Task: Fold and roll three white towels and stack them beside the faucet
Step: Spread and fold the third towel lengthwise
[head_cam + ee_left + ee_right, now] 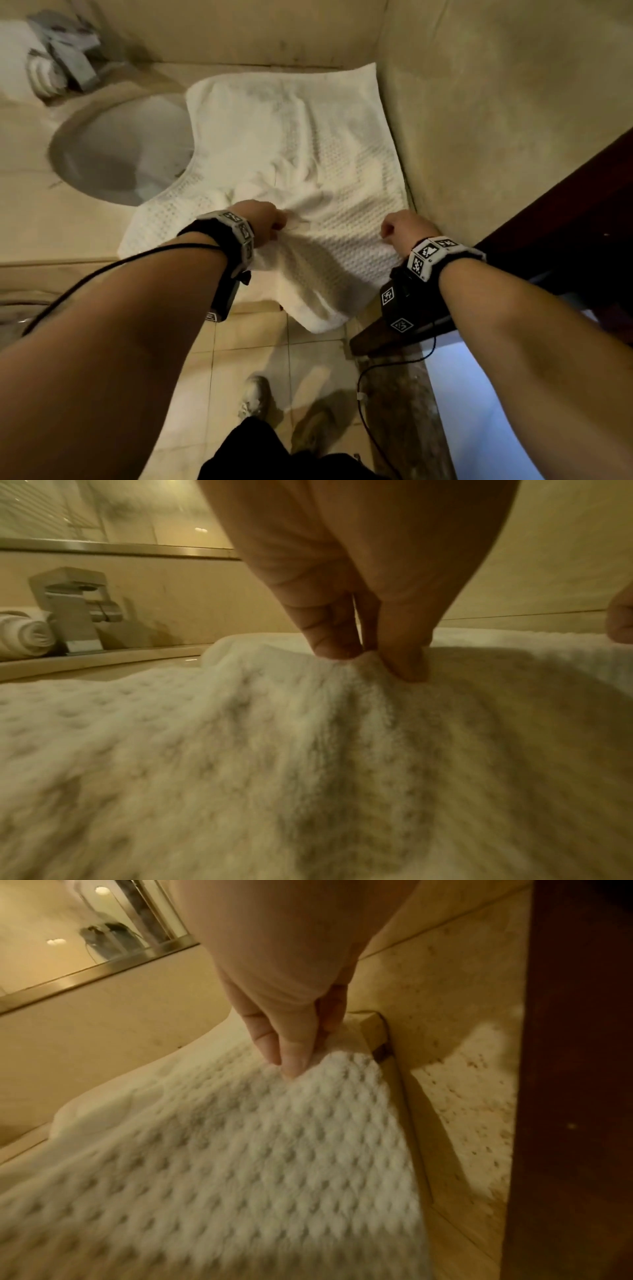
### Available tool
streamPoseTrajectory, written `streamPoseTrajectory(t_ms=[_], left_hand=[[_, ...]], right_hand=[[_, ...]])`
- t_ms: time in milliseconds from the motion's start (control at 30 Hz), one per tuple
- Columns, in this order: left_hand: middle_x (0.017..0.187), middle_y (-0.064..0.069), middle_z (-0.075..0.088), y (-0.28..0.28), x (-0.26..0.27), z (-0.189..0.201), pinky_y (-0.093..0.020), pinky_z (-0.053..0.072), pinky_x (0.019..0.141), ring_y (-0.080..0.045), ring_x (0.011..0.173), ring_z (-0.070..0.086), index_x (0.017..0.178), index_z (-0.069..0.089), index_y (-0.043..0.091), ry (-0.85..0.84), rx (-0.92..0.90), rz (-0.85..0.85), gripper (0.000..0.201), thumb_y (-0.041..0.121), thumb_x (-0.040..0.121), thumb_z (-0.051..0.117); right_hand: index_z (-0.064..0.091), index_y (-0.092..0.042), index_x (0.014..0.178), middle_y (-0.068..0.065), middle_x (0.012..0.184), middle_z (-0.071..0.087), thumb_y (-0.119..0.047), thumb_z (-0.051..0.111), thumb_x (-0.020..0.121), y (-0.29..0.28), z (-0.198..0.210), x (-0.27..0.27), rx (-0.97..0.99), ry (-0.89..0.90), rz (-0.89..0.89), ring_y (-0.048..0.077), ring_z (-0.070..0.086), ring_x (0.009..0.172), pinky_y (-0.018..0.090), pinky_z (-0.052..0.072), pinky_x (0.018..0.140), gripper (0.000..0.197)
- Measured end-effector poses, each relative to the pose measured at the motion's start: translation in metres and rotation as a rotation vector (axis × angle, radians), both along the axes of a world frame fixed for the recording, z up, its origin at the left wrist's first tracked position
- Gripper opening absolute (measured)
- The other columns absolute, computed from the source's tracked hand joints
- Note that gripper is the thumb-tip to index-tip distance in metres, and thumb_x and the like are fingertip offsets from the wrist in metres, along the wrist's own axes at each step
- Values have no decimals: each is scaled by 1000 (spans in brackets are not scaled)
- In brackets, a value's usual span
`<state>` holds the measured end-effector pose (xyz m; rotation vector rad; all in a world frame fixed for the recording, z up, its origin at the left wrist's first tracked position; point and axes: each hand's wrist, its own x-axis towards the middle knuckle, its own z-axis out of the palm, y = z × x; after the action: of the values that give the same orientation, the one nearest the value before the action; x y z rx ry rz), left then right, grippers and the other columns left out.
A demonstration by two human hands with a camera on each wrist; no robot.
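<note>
A white waffle-weave towel (pixel 301 144) lies spread on the beige counter to the right of the sink, its near end hanging over the counter's front edge. My left hand (pixel 270 222) pinches a raised ridge of the towel (pixel 240 737) near the front, thumb and fingers (pixel 329 639) closed on the cloth. My right hand (pixel 397 228) pinches the towel's right edge (pixel 274 1150) close to the side wall. A rolled white towel (pixel 41 77) lies beside the grey faucet (pixel 72 51) at the far left; in the left wrist view the rolled towel (pixel 24 637) is left of the faucet (pixel 72 610).
The oval sink (pixel 120 150) is sunk in the counter left of the towel. A beige stone wall (pixel 496 102) closes the counter's right side, with a dark wooden door frame (pixel 565 222) beyond. The tiled floor (pixel 239 359) and my shoes lie below.
</note>
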<state>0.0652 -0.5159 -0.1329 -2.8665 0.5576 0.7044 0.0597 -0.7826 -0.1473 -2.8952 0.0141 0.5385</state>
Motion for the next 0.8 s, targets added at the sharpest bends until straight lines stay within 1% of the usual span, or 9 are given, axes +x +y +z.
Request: streamPoseTrajectory(t_ms=[67,133,233,400,467,533,600,667,800], left_hand=[[118,-12,56,6,2,2,-36,46,86,-32,107,57,114,59,12,-20,10,32,24,24,94,53],[120,-12,56,9,2,3,-37,47,89,-32,108,57,114,59,11,-29,-11,82,25,25,94,54],[125,-14,54,6,3,4,-38,46,91,-33,112,55,119,58,10,0,-30,140,30,25,93,56],[125,-15,55,-3,1,9,-34,46,82,-33,110,57,121,56,10,15,-7,161,30,19,93,56],[121,-14,53,-5,-5,6,-36,46,81,-34,107,56,118,55,13,-7,-37,169,28,20,90,56],[118,-12,50,-8,-10,3,-40,47,88,-34,107,53,114,54,17,-16,-110,176,29,24,86,58],[121,-11,49,-11,-12,1,-42,46,94,-33,110,51,117,53,19,-6,-153,184,35,28,84,61],[126,-10,46,-13,-15,-1,-42,44,97,-33,116,48,123,52,22,-17,-165,182,42,33,84,63],[143,-1,36,-16,-21,-6,-42,39,104,-27,133,35,136,42,35,-111,-148,108,56,43,84,61]], right_hand=[[59,-18,91,9,112,63,-15,54,93,1,-1,1,45,-99,-94,30,59,101,30,45,81,6],[55,-16,96,12,117,60,-18,54,93,-1,-6,-2,89,-161,-239,32,56,106,34,47,86,4],[50,-4,121,19,129,49,-14,47,93,1,-18,-19,73,-141,-328,35,48,118,38,42,95,30],[35,-13,127,12,138,29,-19,53,92,13,-32,-59,120,-196,-319,32,48,111,38,43,91,39],[37,-15,126,12,139,30,-19,54,93,13,-34,-57,193,-205,-387,33,49,112,38,43,90,38],[42,-15,117,11,135,37,-15,55,92,9,-33,-51,237,-244,-426,33,48,115,39,43,92,29],[49,-15,105,12,127,42,-7,52,91,5,-30,-43,178,-288,-393,33,49,110,39,45,92,16],[55,-11,99,14,123,41,-2,44,91,2,-26,-35,86,-308,-290,33,49,106,39,43,94,17],[55,-2,118,20,133,36,-8,40,95,1,-18,-23,-77,-204,-262,34,42,120,36,37,99,29]])
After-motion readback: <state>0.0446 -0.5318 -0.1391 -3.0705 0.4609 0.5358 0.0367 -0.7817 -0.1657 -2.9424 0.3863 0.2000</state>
